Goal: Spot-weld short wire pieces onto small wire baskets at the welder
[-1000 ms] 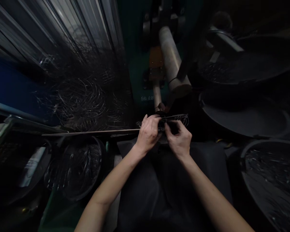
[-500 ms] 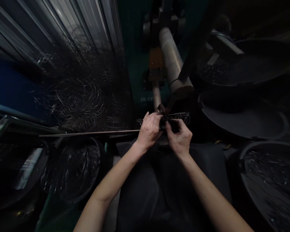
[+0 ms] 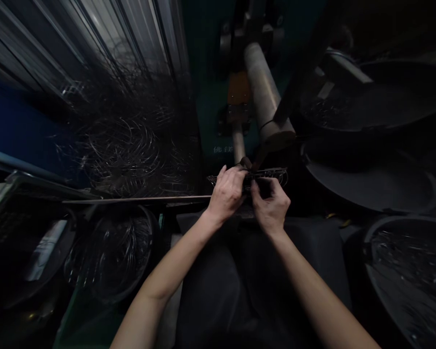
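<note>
A small frame of thin metal wire [image 3: 280, 175] lies crosswise in front of the machine's lower metal rod [image 3: 239, 143]. My left hand [image 3: 227, 191] is closed over its left part, fingers bent across the top. From the right, my right hand [image 3: 272, 203] pinches at the frame's middle with thumb and forefinger. What sits between those fingertips is too dark to make out. Just above the hands ends a thick round metal arm [image 3: 267, 92]. Behind the frame, the contact between rod tip and wire is partly hidden by my left fingers.
A heap of loose bent wires [image 3: 127, 145] lies at the left behind a thin ledge [image 3: 138, 199]. Round black tubs with wire pieces stand at the left [image 3: 150, 237] and right [image 3: 366, 242]. Another dark basin [image 3: 370, 189] is behind the right one. A dark apron [image 3: 210, 286] covers my lap.
The whole view has shifted slightly, so the machine and tubs appear a little further right. Both hands keep nearly the same hold on the wire frame.
</note>
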Demonstrator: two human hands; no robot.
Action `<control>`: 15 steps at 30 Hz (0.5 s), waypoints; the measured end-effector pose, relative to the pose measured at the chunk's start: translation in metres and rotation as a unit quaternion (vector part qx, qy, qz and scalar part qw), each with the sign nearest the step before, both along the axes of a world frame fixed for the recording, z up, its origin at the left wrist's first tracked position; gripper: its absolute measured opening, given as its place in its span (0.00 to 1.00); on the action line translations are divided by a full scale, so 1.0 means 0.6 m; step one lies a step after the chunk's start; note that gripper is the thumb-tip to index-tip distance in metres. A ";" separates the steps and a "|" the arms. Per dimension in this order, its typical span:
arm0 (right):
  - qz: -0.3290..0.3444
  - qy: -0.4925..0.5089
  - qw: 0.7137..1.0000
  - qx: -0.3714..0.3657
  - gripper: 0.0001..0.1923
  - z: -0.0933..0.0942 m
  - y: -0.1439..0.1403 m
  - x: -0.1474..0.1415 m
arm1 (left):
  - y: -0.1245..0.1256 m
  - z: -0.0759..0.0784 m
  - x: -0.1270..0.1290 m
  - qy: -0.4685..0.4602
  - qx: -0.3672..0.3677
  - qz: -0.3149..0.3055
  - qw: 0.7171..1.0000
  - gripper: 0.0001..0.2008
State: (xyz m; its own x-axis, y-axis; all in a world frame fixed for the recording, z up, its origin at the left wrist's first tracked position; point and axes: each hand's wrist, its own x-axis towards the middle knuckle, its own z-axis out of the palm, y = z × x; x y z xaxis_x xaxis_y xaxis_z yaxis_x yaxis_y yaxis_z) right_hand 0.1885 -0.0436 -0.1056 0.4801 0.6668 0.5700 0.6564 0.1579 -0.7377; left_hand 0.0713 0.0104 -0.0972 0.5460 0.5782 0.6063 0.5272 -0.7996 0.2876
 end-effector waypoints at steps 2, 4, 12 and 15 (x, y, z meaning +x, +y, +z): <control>-0.009 -0.001 1.000 0.000 0.09 -0.003 0.000 0.000 | -0.001 0.000 0.001 0.000 0.004 -0.001 1.000 0.20; -0.017 0.002 1.000 -0.004 0.10 -0.005 -0.001 0.000 | -0.001 0.001 0.002 0.001 0.010 -0.003 1.000 0.19; -0.025 0.005 0.999 -0.021 0.11 -0.005 0.001 0.001 | 0.001 0.000 0.004 -0.008 0.019 -0.003 1.000 0.18; -0.017 0.007 0.999 -0.030 0.10 -0.011 -0.001 0.004 | 0.001 -0.004 0.004 0.002 0.006 -0.004 1.000 0.18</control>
